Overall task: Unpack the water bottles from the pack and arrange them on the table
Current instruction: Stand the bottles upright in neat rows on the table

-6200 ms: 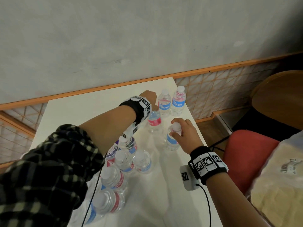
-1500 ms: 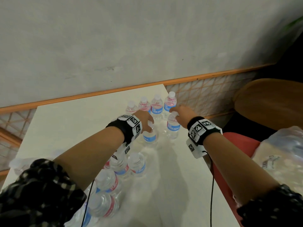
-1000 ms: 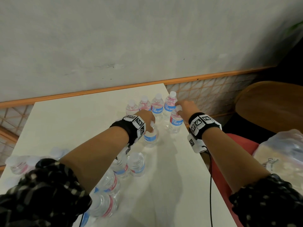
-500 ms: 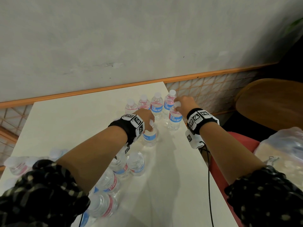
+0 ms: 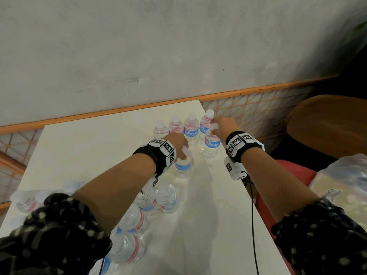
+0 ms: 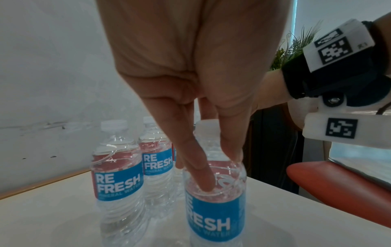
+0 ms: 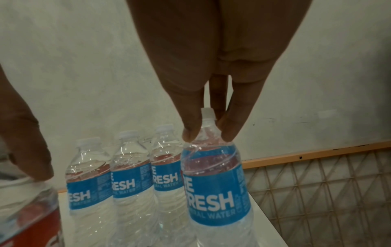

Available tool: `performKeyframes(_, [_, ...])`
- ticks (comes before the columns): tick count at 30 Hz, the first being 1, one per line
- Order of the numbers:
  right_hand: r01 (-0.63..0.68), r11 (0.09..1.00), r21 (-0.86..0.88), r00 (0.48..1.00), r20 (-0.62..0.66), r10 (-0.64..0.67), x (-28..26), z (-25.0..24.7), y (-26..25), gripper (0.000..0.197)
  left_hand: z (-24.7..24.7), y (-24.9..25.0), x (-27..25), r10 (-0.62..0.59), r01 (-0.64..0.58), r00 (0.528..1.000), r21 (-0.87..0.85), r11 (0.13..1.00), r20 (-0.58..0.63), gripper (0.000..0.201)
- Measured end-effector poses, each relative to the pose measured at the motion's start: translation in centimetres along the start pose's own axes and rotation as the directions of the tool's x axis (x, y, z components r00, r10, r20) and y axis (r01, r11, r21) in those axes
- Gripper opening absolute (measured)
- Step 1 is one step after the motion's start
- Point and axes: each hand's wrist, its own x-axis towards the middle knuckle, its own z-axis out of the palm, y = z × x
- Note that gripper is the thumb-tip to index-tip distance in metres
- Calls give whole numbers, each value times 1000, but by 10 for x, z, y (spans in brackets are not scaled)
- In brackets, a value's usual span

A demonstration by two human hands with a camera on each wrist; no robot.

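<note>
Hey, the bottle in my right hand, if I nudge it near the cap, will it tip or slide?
The bottle looks full, so probably heavy for its size. It is tall and narrow, and the right hand pinches it near the cap, so a push there would likely tip it. Its thin clear wall may dent.

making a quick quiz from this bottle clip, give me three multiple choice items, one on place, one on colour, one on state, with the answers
1. Where does the back row of bottles stand?
A. far right corner of the table
B. on the red chair
C. on the floor

2. What colour is the label of the bottle under the right hand?
A. green
B. blue
C. yellow

3. How does the left hand meet its bottle?
A. palm flat on the table
B. fingers round its neck
C. nowhere near it

Answers: 1 A, the row lines the far edge. 2 B, blue with white lettering. 3 B, fingertips flank the cap.
</note>
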Motion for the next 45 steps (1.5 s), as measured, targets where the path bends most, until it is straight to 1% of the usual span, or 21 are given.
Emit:
performKeyframes(3, [10, 1000, -2, 1000, -8, -10, 1, 2, 2, 35, 0, 0, 1, 2, -2, 1000, 2, 1000, 5, 47])
performKeyframes(8, [15, 1000, 26, 1000, -28, -14, 0, 4, 2, 40, 1, 0, 2, 8, -8, 1000, 6, 1000, 9, 48])
performKeyframes(11, [8, 1000, 22, 1000, -18, -8, 0, 3, 2, 41, 0, 0, 2, 15, -15, 1000, 18, 1000, 6, 48])
performKeyframes(14, [20, 1000, 15, 1000, -14, -20, -7, 2, 2, 49, -1, 0, 3, 21, -21, 1000, 14, 1000, 11, 49])
performKeyframes(16, [91, 996, 13, 992, -93, -89, -21, 2, -3, 46, -2, -1, 3, 25, -25, 1000, 17, 1000, 12, 49])
performKeyframes(18, [221, 975, 30, 961, -178, -213, -40, 2, -13, 30, -3, -1, 3, 24, -24, 1000, 10, 1000, 11, 50])
performKeyframes(19, [298, 954, 42, 944, -165, -287, -52, 1, -20, 22, -3, -1, 4, 22, -22, 1000, 10, 1000, 14, 49])
performKeyframes(20, [373, 926, 51, 924, -112, -366, -65, 1, -28, 15, -3, -2, 4, 23, -23, 1000, 8, 1000, 16, 48])
performKeyframes(21, [440, 896, 54, 898, -32, -439, -79, 2, -35, 11, -2, -3, 6, 19, -19, 1000, 2, 1000, 16, 47])
performKeyframes(22, [493, 868, 54, 866, 58, -496, -93, 3, -43, 9, -1, -4, 7, 17, -17, 1000, -11, 1000, 10, 45])
performKeyframes(24, [565, 824, 49, 801, 205, -562, -117, 9, -56, 11, -1, -6, 8, 23, -23, 1000, -28, 999, 2, 41])
performKeyframes(25, [591, 805, 51, 771, 257, -582, -126, 13, -62, 16, -1, -6, 9, 25, -25, 1000, -21, 999, -2, 42])
performKeyframes(26, [607, 793, 56, 745, 308, -592, -133, 17, -69, 24, 0, -7, 10, 26, -26, 1000, -13, 1000, -4, 43])
performKeyframes(28, [630, 775, 49, 697, 404, -592, -144, 27, -82, 45, 1, -8, 11, 21, -21, 1000, -41, 999, -2, 46])
performKeyframes(30, [642, 766, 6, 675, 468, -570, -149, 37, -93, 58, 3, -9, 12, 14, -13, 1000, -71, 997, 3, 45])
performKeyframes(32, [645, 763, -40, 670, 509, -540, -152, 46, -101, 58, 3, -9, 12, 2, -1, 1000, -72, 997, 9, 44])
performKeyframes(35, [598, 802, -12, 684, 530, -502, -150, 46, -104, 43, 2, -10, 9, -3, 4, 1000, -74, 997, 23, 45])
performKeyframes(38, [571, 821, 2, 700, 522, -488, -143, 37, -94, 36, 2, -14, 7, -1, 3, 1000, -80, 997, 27, 45])
performKeyframes(40, [531, 847, -15, 729, 519, -447, -139, 31, -83, 35, 3, -16, 7, -2, 4, 1000, -93, 996, 26, 46])
performKeyframes(42, [471, 881, -52, 771, 509, -383, -132, 24, -71, 35, 4, -18, 7, -7, 10, 1000, -114, 993, 25, 47])
performKeyframes(45, [393, 917, -72, 831, 456, -320, -115, 14, -55, 34, 6, -18, 8, -22, 24, 1000, -123, 992, 19, 46])
